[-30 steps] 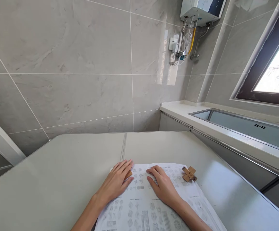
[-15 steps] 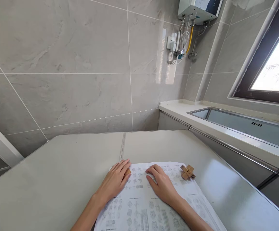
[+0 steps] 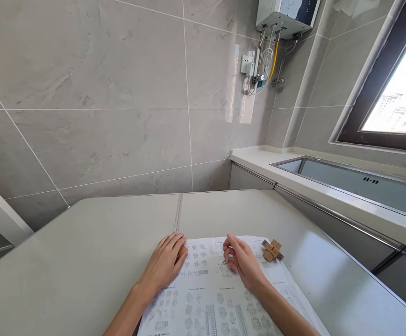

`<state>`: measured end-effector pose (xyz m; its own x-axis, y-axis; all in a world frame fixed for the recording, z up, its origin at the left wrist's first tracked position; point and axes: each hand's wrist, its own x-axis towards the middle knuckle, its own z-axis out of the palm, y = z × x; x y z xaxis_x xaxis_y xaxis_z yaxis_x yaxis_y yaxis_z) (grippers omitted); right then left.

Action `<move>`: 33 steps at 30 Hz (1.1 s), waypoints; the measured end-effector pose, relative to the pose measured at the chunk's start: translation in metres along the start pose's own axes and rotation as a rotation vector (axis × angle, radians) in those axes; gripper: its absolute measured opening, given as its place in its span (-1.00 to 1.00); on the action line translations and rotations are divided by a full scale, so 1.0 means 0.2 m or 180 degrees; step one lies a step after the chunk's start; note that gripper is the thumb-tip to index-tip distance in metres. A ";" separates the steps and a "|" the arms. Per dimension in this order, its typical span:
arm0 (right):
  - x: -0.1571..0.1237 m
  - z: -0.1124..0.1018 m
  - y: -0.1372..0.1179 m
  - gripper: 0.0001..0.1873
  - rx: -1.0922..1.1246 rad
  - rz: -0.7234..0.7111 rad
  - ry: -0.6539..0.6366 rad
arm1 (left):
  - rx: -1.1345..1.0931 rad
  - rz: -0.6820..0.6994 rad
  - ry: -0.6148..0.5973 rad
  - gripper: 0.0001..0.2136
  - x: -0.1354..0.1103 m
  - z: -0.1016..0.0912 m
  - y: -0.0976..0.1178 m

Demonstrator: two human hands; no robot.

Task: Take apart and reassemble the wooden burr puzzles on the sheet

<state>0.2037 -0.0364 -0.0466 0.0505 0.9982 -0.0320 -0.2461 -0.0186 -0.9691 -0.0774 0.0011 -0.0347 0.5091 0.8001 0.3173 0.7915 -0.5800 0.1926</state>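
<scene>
My left hand (image 3: 166,258) rests at the left upper edge of a printed paper sheet (image 3: 203,280). Its fingers lie over a small wooden block (image 3: 182,252), which shows between thumb and index finger and is mostly hidden beneath the hand. Over the right part of the sheet, my right hand (image 3: 241,261) is turned partly on its side, fingers loosely bent and somewhat apart, with nothing visible in them. Just right of it, apart from the fingers, a wooden interlocking puzzle (image 3: 273,250) of crossed pieces sits on the sheet's upper right corner.
The sheet lies on a pale table (image 3: 83,261) with a seam down its middle. To the right runs a white counter (image 3: 252,156) with a sink (image 3: 343,179). A tiled wall (image 3: 118,135) stands behind, carrying a water heater (image 3: 287,21) with pipes. A window (image 3: 399,102) is at right.
My right hand has shifted slightly right, turned on its side and curled its fingers. My left hand stays over the wooden block, moved barely left. The view has tilted slightly.
</scene>
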 end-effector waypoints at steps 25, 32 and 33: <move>0.09 -0.24 0.08 -0.59 0.3490 0.0149 0.0414 | -0.0080 0.0787 0.0200 -0.31 -0.01 -0.05 0.32; 0.11 -0.26 0.08 -0.71 0.3237 0.0046 0.0418 | -0.0225 0.0721 0.0115 -0.28 -0.02 -0.05 0.34; 0.11 -0.27 0.08 -0.73 0.3178 0.0023 0.0414 | -0.0224 0.0723 0.0086 -0.28 -0.02 -0.04 0.34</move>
<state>0.2524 -0.0185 -0.0764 0.1365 0.9832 -0.1215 -0.9424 0.0910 -0.3219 -0.0280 -0.0430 -0.0146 0.6613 0.6440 0.3846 0.6317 -0.7547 0.1774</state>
